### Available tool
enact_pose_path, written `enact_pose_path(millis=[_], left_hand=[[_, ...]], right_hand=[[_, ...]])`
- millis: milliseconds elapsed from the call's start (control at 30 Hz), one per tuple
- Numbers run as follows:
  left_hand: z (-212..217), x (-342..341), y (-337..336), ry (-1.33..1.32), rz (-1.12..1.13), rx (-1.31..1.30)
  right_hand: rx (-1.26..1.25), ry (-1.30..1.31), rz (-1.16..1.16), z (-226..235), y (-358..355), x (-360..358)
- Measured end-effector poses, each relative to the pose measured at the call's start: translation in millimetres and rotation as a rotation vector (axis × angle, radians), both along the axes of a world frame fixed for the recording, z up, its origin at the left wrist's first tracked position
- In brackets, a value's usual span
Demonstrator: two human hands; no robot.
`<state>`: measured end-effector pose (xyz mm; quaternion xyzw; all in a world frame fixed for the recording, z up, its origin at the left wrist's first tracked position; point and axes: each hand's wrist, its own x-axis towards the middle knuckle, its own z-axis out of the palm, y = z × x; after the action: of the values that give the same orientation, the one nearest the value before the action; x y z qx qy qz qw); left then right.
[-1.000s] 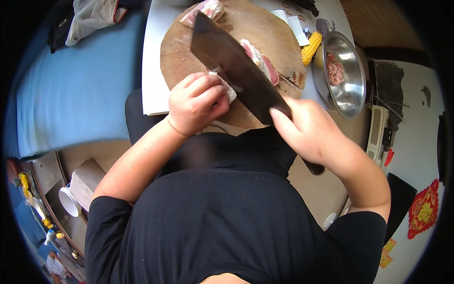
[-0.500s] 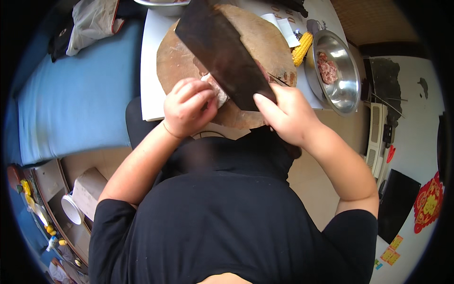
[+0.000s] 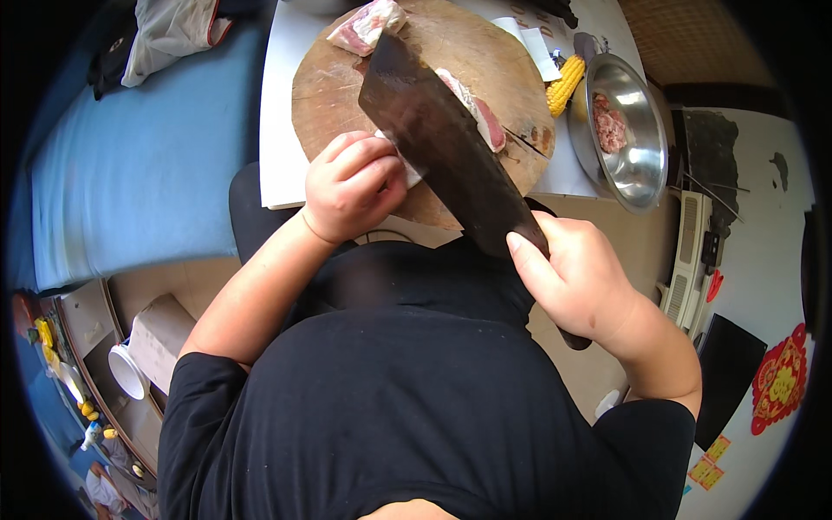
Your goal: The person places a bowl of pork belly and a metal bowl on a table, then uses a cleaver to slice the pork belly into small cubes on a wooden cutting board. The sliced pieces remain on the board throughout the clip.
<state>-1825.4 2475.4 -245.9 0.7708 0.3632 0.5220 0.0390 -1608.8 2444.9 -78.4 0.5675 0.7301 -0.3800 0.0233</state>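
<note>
My right hand (image 3: 576,276) is wrapped round the handle of a wide, dark cleaver (image 3: 446,143). Its blade slants up and left across a round wooden chopping board (image 3: 325,100). Close by the blade's left edge, my left hand (image 3: 355,184) is curled with bent fingers over a piece of raw meat (image 3: 411,176). Only a pale bit of that piece shows; the blade and fingers cover the rest. Right of the blade lies a strip of raw meat (image 3: 485,121), pink with white fat. Another chunk of meat (image 3: 368,26) rests at the board's far left edge.
A steel bowl (image 3: 646,130) with minced meat (image 3: 609,126) stands at the table's right edge. An ear of corn (image 3: 565,85) and white paper (image 3: 539,52) lie between bowl and board. A blue-covered bed or seat (image 3: 143,182) is to the left.
The cleaver has come back toward my body and down to the right with my right hand. The far chunk and the right-hand strip now show more fully. My left hand stays nearly in place.
</note>
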Motion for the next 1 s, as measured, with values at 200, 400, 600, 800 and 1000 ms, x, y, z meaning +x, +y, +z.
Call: enact_pose_path(millis=[200,400,600,800,1000], left_hand=[[-1,0,1,0.02,0.02,-0.035],[1,0,4,0.03,0.064,-0.016],[-4,0,4,0.014,0.053,-0.029],[-1,0,2,0.039,0.067,-0.047],[5,4,2,0.068,0.061,-0.031]], right_hand=[[0.025,-0.017,0.04,0,17,-20],[0.261,0.076,0.123,-32,44,-49],[-0.002,-0.122,0.101,-3,30,-27],[0.062,-0.139,0.227,-4,26,-27],[0.256,-0.033,0.137,-42,48,-58]])
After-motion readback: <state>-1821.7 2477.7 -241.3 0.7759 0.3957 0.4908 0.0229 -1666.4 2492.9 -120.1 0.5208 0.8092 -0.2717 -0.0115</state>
